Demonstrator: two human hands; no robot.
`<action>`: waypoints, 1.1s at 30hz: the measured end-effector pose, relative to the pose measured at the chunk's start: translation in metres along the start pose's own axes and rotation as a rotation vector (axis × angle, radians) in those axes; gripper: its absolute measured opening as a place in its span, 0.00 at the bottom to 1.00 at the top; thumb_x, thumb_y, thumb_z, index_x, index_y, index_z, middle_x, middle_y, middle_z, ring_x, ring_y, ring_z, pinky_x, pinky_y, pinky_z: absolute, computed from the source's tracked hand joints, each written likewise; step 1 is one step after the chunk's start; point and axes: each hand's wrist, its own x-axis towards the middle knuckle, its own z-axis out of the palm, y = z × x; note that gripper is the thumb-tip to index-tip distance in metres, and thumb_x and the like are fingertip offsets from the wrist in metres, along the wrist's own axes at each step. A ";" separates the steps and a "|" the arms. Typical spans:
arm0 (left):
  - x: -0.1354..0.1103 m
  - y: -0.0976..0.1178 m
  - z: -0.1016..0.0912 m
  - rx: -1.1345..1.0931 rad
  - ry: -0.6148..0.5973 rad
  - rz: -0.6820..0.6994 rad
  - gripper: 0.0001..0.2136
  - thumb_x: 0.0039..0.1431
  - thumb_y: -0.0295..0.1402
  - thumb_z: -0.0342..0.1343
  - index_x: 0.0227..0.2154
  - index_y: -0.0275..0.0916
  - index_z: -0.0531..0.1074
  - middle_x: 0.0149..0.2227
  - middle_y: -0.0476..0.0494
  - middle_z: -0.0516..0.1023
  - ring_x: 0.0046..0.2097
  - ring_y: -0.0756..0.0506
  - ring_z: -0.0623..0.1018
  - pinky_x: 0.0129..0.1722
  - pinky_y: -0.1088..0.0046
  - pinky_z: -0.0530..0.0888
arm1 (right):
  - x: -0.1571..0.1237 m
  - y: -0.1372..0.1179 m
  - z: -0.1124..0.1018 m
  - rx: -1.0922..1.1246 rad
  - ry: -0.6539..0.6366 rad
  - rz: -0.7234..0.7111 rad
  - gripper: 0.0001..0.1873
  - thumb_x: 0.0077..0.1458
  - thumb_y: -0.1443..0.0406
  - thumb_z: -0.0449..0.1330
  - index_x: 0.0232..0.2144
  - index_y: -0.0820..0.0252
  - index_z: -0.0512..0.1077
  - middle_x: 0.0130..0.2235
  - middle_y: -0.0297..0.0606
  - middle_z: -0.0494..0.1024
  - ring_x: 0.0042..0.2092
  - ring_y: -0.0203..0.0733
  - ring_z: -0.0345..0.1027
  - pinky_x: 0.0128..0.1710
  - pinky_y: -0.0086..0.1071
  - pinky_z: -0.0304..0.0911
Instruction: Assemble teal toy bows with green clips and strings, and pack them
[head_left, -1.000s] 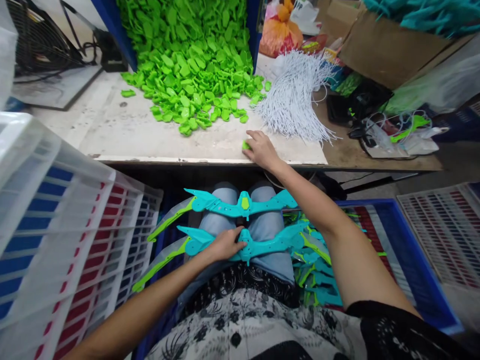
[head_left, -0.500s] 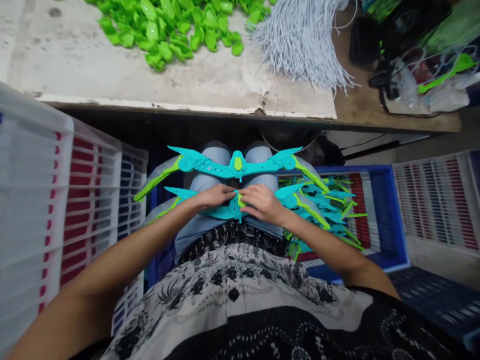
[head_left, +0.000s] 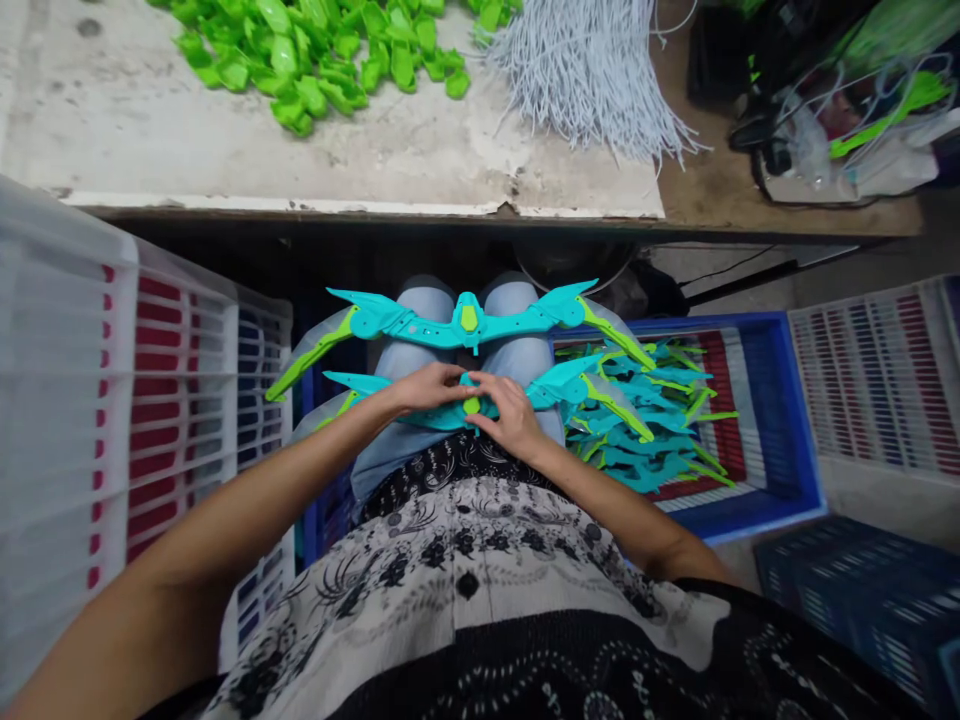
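Two turquoise toy bows with lime-green tips lie across my lap, one behind the other. The far toy bow (head_left: 427, 330) rests on my knees with a lime-green piece at its centre. On the near toy bow (head_left: 559, 385), my left hand (head_left: 433, 388) grips the middle from the left, its fingers closed at the top of the centre. My right hand (head_left: 508, 412) closes on the same middle from the right, thumb below and fingers above. Between the two hands shows a small lime-green cap (head_left: 471, 405) on the near bow's centre. My left forearm hides part of that bow's left limb.
Lime-green plastic pieces (head_left: 330, 60) are heaped on the worktable (head_left: 225, 165), beside a bundle of white cords (head_left: 592, 80). A blue crate (head_left: 795, 420) at my right holds several similar bows. A white slatted crate (head_left: 127, 400) stands at my left.
My right hand has shifted from over the near bow's centre to its right side, uncovering more of the lime-green cap. The whole view has shifted slightly. The far bow still lies on my knees.
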 end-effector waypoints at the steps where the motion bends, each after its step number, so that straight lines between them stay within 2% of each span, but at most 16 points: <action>1: 0.000 0.000 0.002 0.037 0.019 -0.004 0.21 0.49 0.48 0.57 0.36 0.33 0.74 0.27 0.48 0.72 0.30 0.49 0.68 0.27 0.77 0.61 | 0.003 -0.001 -0.001 0.006 -0.030 0.081 0.24 0.51 0.56 0.62 0.48 0.61 0.66 0.54 0.47 0.70 0.50 0.45 0.66 0.48 0.38 0.62; 4: 0.000 -0.002 0.007 0.094 0.072 -0.004 0.22 0.48 0.48 0.56 0.35 0.31 0.73 0.23 0.49 0.70 0.27 0.50 0.67 0.25 0.77 0.60 | 0.017 -0.004 -0.007 -0.047 -0.227 0.292 0.38 0.45 0.55 0.67 0.56 0.57 0.60 0.48 0.45 0.74 0.45 0.48 0.71 0.43 0.38 0.65; 6: 0.000 -0.002 0.010 0.099 0.117 0.001 0.22 0.47 0.48 0.57 0.34 0.32 0.74 0.24 0.49 0.71 0.28 0.49 0.68 0.26 0.76 0.62 | 0.027 -0.004 -0.009 -0.083 -0.360 0.349 0.40 0.42 0.53 0.67 0.57 0.51 0.60 0.42 0.38 0.77 0.42 0.49 0.73 0.39 0.37 0.65; 9: -0.003 0.000 0.011 0.111 0.175 -0.009 0.21 0.46 0.48 0.57 0.33 0.32 0.74 0.26 0.47 0.74 0.30 0.46 0.71 0.28 0.75 0.65 | 0.034 -0.005 -0.010 -0.086 -0.404 0.325 0.40 0.40 0.50 0.68 0.56 0.47 0.62 0.40 0.35 0.78 0.41 0.49 0.74 0.35 0.34 0.65; 11: -0.006 0.003 0.010 0.106 0.198 -0.009 0.21 0.47 0.48 0.56 0.34 0.32 0.74 0.28 0.45 0.76 0.31 0.45 0.72 0.29 0.74 0.66 | 0.037 -0.006 -0.013 -0.075 -0.390 0.239 0.41 0.40 0.50 0.67 0.56 0.49 0.62 0.42 0.36 0.79 0.41 0.48 0.74 0.35 0.33 0.65; 13: -0.007 0.006 0.006 0.109 0.211 -0.007 0.21 0.49 0.48 0.54 0.36 0.33 0.74 0.29 0.44 0.76 0.32 0.44 0.73 0.30 0.73 0.67 | 0.047 -0.003 -0.027 -0.037 -0.330 0.123 0.35 0.44 0.51 0.65 0.54 0.53 0.67 0.42 0.38 0.79 0.41 0.45 0.73 0.38 0.32 0.65; 15: -0.007 0.009 0.000 0.136 0.240 -0.010 0.22 0.50 0.49 0.54 0.37 0.34 0.74 0.28 0.45 0.76 0.31 0.44 0.73 0.29 0.73 0.67 | 0.069 0.007 -0.058 -0.020 -0.140 0.068 0.21 0.52 0.55 0.61 0.46 0.58 0.73 0.41 0.39 0.79 0.41 0.42 0.73 0.40 0.30 0.65; 16: -0.007 0.010 -0.003 0.153 0.265 -0.010 0.22 0.50 0.49 0.54 0.38 0.34 0.74 0.28 0.46 0.76 0.31 0.44 0.73 0.29 0.73 0.67 | 0.084 0.016 -0.080 -0.046 0.011 0.087 0.16 0.56 0.57 0.57 0.41 0.59 0.75 0.39 0.40 0.79 0.41 0.41 0.72 0.42 0.30 0.64; 18: -0.005 0.010 -0.008 0.173 0.313 -0.003 0.21 0.50 0.49 0.54 0.38 0.35 0.73 0.27 0.47 0.76 0.31 0.44 0.74 0.29 0.73 0.68 | 0.119 0.040 -0.132 -0.195 0.360 0.223 0.15 0.60 0.61 0.51 0.37 0.62 0.76 0.39 0.43 0.79 0.42 0.42 0.71 0.44 0.33 0.63; 20: -0.005 0.010 -0.010 0.197 0.340 0.011 0.20 0.51 0.48 0.54 0.39 0.36 0.73 0.28 0.47 0.77 0.31 0.44 0.75 0.29 0.73 0.68 | 0.154 0.070 -0.185 -0.384 0.557 0.412 0.16 0.59 0.61 0.50 0.37 0.64 0.76 0.41 0.48 0.77 0.44 0.47 0.70 0.47 0.38 0.62; 21: -0.005 0.010 -0.011 0.230 0.348 0.013 0.20 0.52 0.48 0.53 0.39 0.37 0.73 0.28 0.47 0.77 0.30 0.43 0.75 0.29 0.73 0.68 | 0.170 0.086 -0.208 -0.453 0.577 0.516 0.16 0.58 0.60 0.52 0.36 0.65 0.76 0.41 0.50 0.77 0.45 0.50 0.69 0.47 0.41 0.62; 23: -0.008 0.011 -0.011 0.345 0.378 -0.002 0.18 0.53 0.48 0.52 0.38 0.39 0.73 0.27 0.46 0.77 0.30 0.42 0.76 0.29 0.72 0.67 | 0.195 0.113 -0.241 -0.527 0.501 0.677 0.15 0.54 0.61 0.56 0.36 0.68 0.76 0.41 0.55 0.76 0.46 0.54 0.69 0.46 0.44 0.62; 25: -0.014 0.016 -0.012 0.475 0.443 -0.032 0.17 0.53 0.48 0.52 0.37 0.41 0.74 0.28 0.45 0.78 0.31 0.41 0.77 0.29 0.71 0.67 | 0.211 0.131 -0.259 -0.547 0.405 0.766 0.13 0.52 0.66 0.57 0.37 0.70 0.75 0.41 0.58 0.76 0.45 0.56 0.69 0.45 0.45 0.63; 27: -0.019 0.028 -0.019 0.557 0.540 -0.035 0.16 0.54 0.47 0.51 0.36 0.42 0.75 0.30 0.43 0.79 0.33 0.40 0.77 0.31 0.70 0.67 | 0.215 0.140 -0.268 -0.536 0.385 0.771 0.11 0.50 0.70 0.57 0.36 0.71 0.75 0.39 0.57 0.77 0.44 0.55 0.70 0.45 0.44 0.63; 30: -0.009 0.063 -0.045 0.622 0.735 0.104 0.15 0.57 0.45 0.50 0.34 0.41 0.76 0.33 0.42 0.79 0.34 0.42 0.77 0.35 0.71 0.68 | 0.200 0.142 -0.274 -0.377 0.447 0.702 0.06 0.48 0.70 0.59 0.28 0.69 0.76 0.29 0.48 0.77 0.35 0.47 0.71 0.39 0.38 0.65; 33: 0.034 0.117 -0.084 0.694 0.943 0.320 0.13 0.59 0.40 0.49 0.33 0.38 0.75 0.36 0.40 0.77 0.41 0.43 0.75 0.43 0.71 0.68 | 0.163 0.136 -0.275 0.070 0.432 0.697 0.03 0.44 0.70 0.63 0.25 0.66 0.75 0.19 0.36 0.71 0.22 0.34 0.63 0.23 0.28 0.61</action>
